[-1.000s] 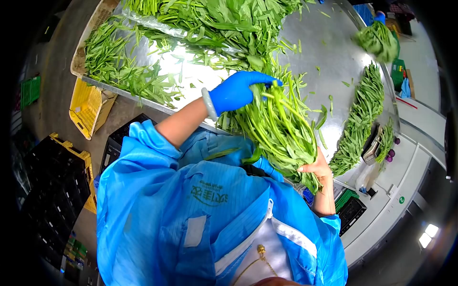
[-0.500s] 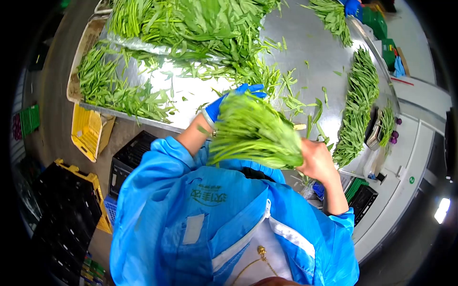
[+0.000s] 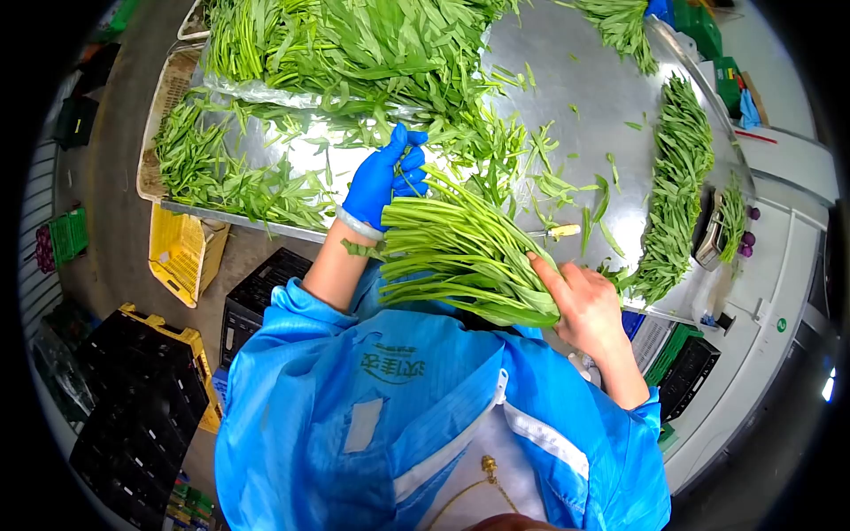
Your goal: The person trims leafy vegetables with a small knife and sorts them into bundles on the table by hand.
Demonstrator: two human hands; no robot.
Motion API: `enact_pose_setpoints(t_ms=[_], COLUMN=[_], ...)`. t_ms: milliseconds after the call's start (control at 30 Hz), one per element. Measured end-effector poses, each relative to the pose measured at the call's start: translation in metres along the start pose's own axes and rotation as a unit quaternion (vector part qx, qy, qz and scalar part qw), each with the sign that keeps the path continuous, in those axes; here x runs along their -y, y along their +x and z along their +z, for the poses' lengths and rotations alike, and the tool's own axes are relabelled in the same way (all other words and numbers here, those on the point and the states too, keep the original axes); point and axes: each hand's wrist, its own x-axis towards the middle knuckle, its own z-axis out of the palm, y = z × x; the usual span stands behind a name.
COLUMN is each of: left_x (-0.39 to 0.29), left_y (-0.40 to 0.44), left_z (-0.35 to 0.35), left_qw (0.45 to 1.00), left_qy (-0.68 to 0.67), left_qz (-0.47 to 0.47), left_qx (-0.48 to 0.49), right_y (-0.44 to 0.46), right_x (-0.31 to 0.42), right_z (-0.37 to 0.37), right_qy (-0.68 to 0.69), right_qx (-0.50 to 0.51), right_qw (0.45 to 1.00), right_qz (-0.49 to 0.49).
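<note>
My bare right hand (image 3: 584, 305) is closed round the leafy end of a bunch of water spinach (image 3: 460, 257), held in front of my chest with the stems pointing left. My left hand (image 3: 376, 181), in a blue glove, is at the far left side of the bunch. Its fingers are curled in where a few stems stick up from the bunch, and they appear to pinch those stem ends. A small knife with a yellowish handle (image 3: 562, 231) lies on the metal table (image 3: 567, 97) beyond the bunch.
A large heap of water spinach (image 3: 345, 53) covers the far left of the table, with loose leaves (image 3: 239, 177) nearer me. A row of bunches (image 3: 673, 186) lines the right side. A yellow crate (image 3: 181, 252) and black crates (image 3: 261, 296) stand below the left edge.
My left hand has moved left, from behind the bunch to its stem side, and its fingers have curled in. The bunch was blurred by motion and is now steadier, still in my right hand.
</note>
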Motion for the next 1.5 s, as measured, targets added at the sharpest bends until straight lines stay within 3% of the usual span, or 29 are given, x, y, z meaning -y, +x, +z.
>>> enact_pose_setpoints(t_ms=[100, 133, 167, 300, 333, 367, 400, 500, 533, 567, 600, 633, 700, 800, 833, 867, 933, 1033, 1067, 1100, 1167, 1233, 1267, 1300, 1333, 1367, 1433, 1500], left_x=[-0.009, -0.020, -0.034, -0.017, -0.002, 0.013, 0.025, 0.056, 0.050, 0.020, 0.002, -0.019, -0.059, -0.042, -0.022, -0.008, 0.027, 0.014, 0.005, -0.020, -0.053, -0.063, -0.055, -0.044, -0.043, -0.042, -0.042, -0.035], left_y=[0.004, 0.006, -0.005, -0.033, -0.033, -0.046, -0.048, -0.046, -0.056, -0.038, -0.032, -0.032, -0.038, -0.030, -0.027, -0.030, -0.023, -0.007, 0.010, 0.016, 0.017, 0.014, 0.014, 0.011, -0.013, -0.011, -0.006, -0.006], left_z=[-0.039, -0.071, -0.072, -0.039, -0.051, -0.033, -0.049, -0.035, -0.025, -0.042, -0.046, -0.054, -0.059, -0.049, -0.031, -0.016, -0.001, -0.009, -0.026, -0.035, -0.054, -0.049, -0.060, -0.071, -0.028, -0.032, -0.033, -0.021], left_qw=[0.989, 0.978, 0.977, 0.975, 0.971, 0.939, 0.941, 0.786, 0.900, 0.787, 0.845, 0.928, 0.883, 0.901, 0.957, 0.974, 0.949, 0.938, 0.965, 0.958, 0.944, 0.886, 0.698, 0.440, 0.280, 0.229, 0.322, 0.445], left_qy=[-0.109, -0.130, -0.101, 0.204, 0.239, 0.338, 0.323, 0.587, 0.433, 0.594, 0.511, 0.306, 0.365, 0.404, 0.275, 0.222, 0.269, 0.343, 0.184, 0.203, 0.241, 0.443, 0.688, 0.864, 0.947, 0.955, 0.914, 0.864], left_qz=[0.094, 0.156, 0.185, 0.064, 0.015, 0.049, -0.096, 0.097, -0.048, 0.132, 0.101, 0.147, 0.134, 0.122, 0.078, 0.016, -0.038, 0.004, 0.183, 0.192, 0.200, 0.136, 0.201, 0.246, 0.124, 0.117, 0.157, 0.175], left_qx=[-0.038, 0.045, -0.012, -0.064, -0.006, 0.041, 0.027, 0.168, -0.020, 0.108, -0.120, -0.151, -0.262, -0.100, -0.041, 0.039, 0.161, 0.044, 0.044, -0.067, -0.107, -0.009, -0.011, -0.012, -0.100, -0.151, -0.188, -0.159], right_y=[-0.005, -0.010, -0.013, -0.016, -0.015, -0.014, -0.014, -0.018, -0.021, -0.025, -0.029, -0.032, -0.033, -0.030, -0.027, -0.024, -0.022, -0.036, -0.036, -0.046, -0.048, -0.052, -0.052, -0.051, -0.053, -0.051, -0.052, -0.053], right_x=[0.003, 0.003, 0.001, -0.004, -0.004, -0.006, -0.007, -0.016, -0.020, -0.023, -0.025, -0.026, -0.025, -0.024, -0.024, -0.024, -0.029, -0.044, -0.043, -0.053, -0.051, -0.053, -0.052, -0.052, -0.054, -0.051, -0.052, -0.051], right_z=[0.000, -0.001, -0.001, -0.001, 0.000, 0.001, 0.003, 0.009, 0.009, 0.008, 0.007, 0.007, 0.004, 0.003, 0.006, 0.009, 0.019, 0.039, 0.032, 0.038, 0.034, 0.036, 0.037, 0.038, 0.035, 0.033, 0.032, 0.029], right_qy=[0.015, 0.029, 0.041, 0.028, 0.029, 0.037, 0.046, 0.095, 0.114, 0.142, 0.170, 0.200, 0.246, 0.283, 0.304, 0.324, 0.357, 0.487, 0.518, 0.534, 0.569, 0.598, 0.605, 0.612, 0.608, 0.614, 0.613, 0.621], right_qx=[-0.002, -0.009, -0.017, 0.003, 0.008, 0.016, 0.023, 0.033, 0.033, 0.043, 0.051, 0.061, 0.057, 0.038, 0.028, 0.019, 0.012, -0.016, -0.015, -0.001, -0.033, -0.062, -0.078, -0.093, -0.079, -0.092, -0.107, -0.123], right_qw=[1.000, 0.999, 0.998, 0.996, 0.995, 0.993, 0.991, 0.980, 0.975, 0.966, 0.956, 0.944, 0.920, 0.904, 0.900, 0.895, 0.883, 0.817, 0.792, 0.775, 0.745, 0.717, 0.706, 0.695, 0.691, 0.683, 0.672, 0.655], right_qz=[0.015, 0.029, 0.042, 0.086, 0.095, 0.107, 0.121, 0.169, 0.187, 0.211, 0.234, 0.257, 0.299, 0.317, 0.312, 0.306, 0.306, 0.308, 0.323, 0.337, 0.346, 0.353, 0.359, 0.366, 0.382, 0.385, 0.402, 0.412])
